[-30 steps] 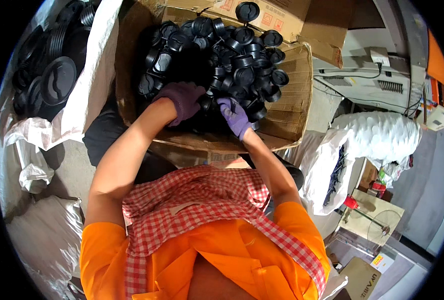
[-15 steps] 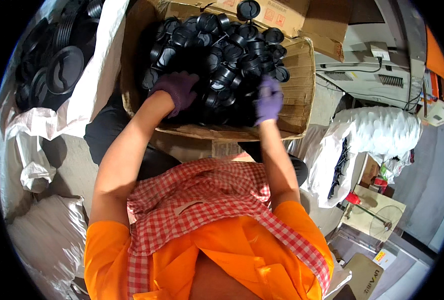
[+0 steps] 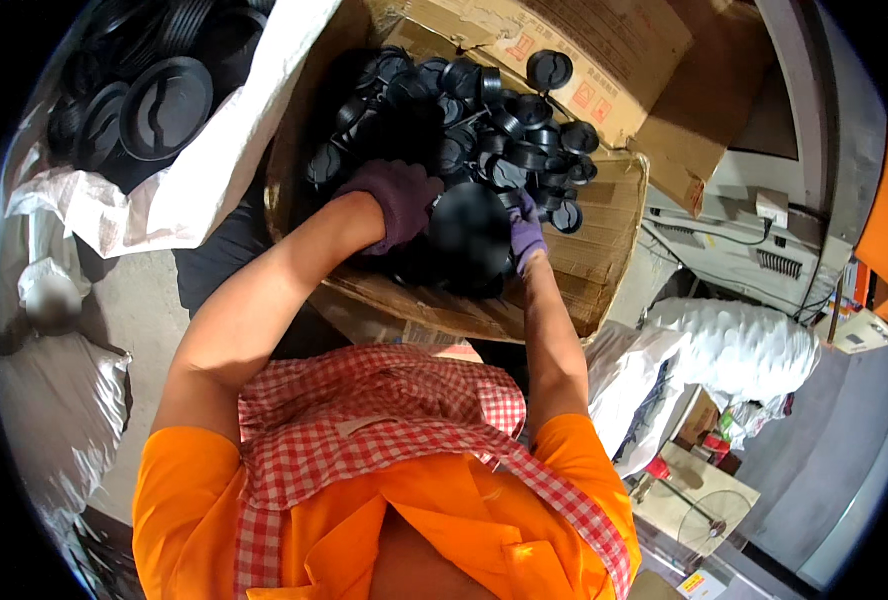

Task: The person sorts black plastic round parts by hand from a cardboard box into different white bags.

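Round black plastic lids (image 3: 509, 172) with small flaps are heaped in a cardboard box (image 3: 599, 235) in front of me. My left hand (image 3: 399, 205), in a dark purple glove, reaches over the near side into the heap. Its fingers bend down into deep shadow, and their tips are hidden. My right hand (image 3: 529, 235), in a lighter purple glove, is at the heap's right side, its fingers curled against the black pieces. What lies in them cannot be made out. A dark, blurred round patch fills the space between both hands.
At upper left a white sack (image 3: 254, 130) stands open, holding larger black lids (image 3: 167, 108). White bags (image 3: 734, 340) lie to the right, near a fan (image 3: 714, 515). The box's flaps (image 3: 564, 50) stick out at the far side. A pale machine (image 3: 744, 235) stands beyond the box.
The whole view has shifted and turned, so the box sits lower and more tilted. My hands now appear closer together, and the right hand's motion blur has lessened.
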`<state>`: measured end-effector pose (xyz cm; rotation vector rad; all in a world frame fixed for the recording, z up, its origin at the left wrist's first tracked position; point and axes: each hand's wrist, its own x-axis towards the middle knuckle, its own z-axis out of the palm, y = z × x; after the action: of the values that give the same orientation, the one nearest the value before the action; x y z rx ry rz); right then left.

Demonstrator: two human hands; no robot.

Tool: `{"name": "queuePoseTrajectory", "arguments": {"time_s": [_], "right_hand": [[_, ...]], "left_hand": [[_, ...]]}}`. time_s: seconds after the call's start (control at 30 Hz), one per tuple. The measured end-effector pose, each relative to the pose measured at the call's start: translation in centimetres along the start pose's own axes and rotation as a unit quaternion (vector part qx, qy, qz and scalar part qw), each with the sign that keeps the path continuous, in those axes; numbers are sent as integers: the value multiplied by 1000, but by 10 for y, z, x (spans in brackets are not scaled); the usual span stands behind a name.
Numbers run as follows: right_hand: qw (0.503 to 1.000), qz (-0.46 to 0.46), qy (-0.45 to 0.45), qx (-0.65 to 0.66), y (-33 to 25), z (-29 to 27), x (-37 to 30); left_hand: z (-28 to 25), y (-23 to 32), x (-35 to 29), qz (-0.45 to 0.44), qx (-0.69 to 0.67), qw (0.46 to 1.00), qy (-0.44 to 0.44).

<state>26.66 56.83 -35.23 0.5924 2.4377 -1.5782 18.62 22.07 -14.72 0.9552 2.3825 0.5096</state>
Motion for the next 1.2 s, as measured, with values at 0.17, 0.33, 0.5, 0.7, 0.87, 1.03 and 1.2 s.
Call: {"name": "queuePoseTrajectory", "arguments": {"time_s": [0.17,0.33,0.5,0.7,0.87,1.03,1.2], "right_hand": [[905,-191,-48,-378,-38,51,-45],[921,-110,-19,-372,-171,92,-121],[899,-336,159,-232,-164,96,-123],[892,-341,213,-207,-201,101,-131],[893,-343,146,-253,-210,110,-147],[850,-378,174,-324,-217,56,-168],[957,-277,-15,-90,-242,59,-193]], "left_hand": [[9,-6,11,-8,20,1000,-4],[6,-2,7,-39,-9,996,-74],[12,-12,9,-54,-165,983,-55],[7,4,-8,-26,-599,790,-129],[4,18,-36,-57,-655,743,-125],[5,-1,-32,-98,-744,656,-82],[26,0,-32,-14,-765,616,-186]]}}
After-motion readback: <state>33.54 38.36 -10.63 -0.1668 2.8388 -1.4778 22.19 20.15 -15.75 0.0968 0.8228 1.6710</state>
